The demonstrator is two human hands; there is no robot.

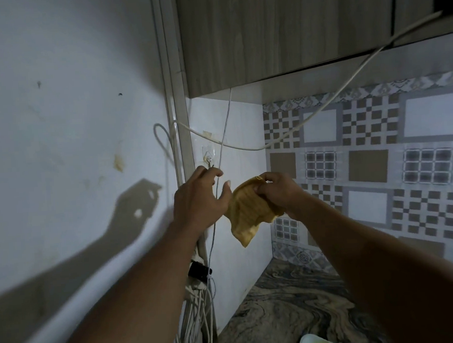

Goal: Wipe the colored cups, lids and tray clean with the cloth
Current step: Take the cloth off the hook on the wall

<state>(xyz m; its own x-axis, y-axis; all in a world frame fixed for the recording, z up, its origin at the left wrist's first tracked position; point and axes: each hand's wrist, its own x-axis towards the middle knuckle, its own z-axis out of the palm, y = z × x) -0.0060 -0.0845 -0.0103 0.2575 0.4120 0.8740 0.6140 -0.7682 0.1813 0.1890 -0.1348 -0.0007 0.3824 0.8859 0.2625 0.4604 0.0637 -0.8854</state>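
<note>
Hanging crumpled from right hand point(275, 189), yellow cloth point(247, 212).

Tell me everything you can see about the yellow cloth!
The cloth is yellow-tan and looks like soft fabric, with ribbed stripes and a stitched edge. It is crumpled and hangs in the air in front of the white wall, with one corner pointing down. The right hand pinches and bunches its top. The left hand is right beside it, but whether its thumb touches the cloth cannot be told.
</note>
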